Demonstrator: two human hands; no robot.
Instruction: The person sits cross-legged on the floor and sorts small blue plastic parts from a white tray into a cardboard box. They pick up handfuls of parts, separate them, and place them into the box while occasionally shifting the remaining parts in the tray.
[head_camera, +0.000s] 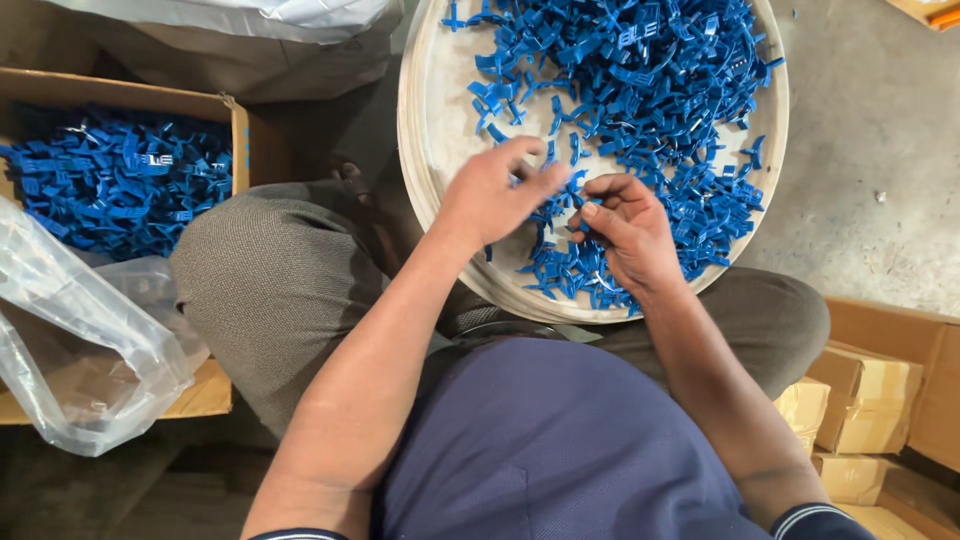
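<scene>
A round pale tray (432, 100) rests against my knees and holds a heap of small blue plastic parts (640, 70). My left hand (490, 195) hovers over the tray's near side, fingers spread and blurred, touching loose blue parts. My right hand (625, 230) is curled beside it, its fingers pinched on a small blue part at the heap's near edge. The two hands almost meet over the tray.
A cardboard box (238, 130) at the left holds more blue parts (110, 180). A clear plastic bag (70, 330) lies in front of it. Small brown cartons (860, 410) are stacked at the right. Grey concrete floor (870, 150) lies beyond the tray.
</scene>
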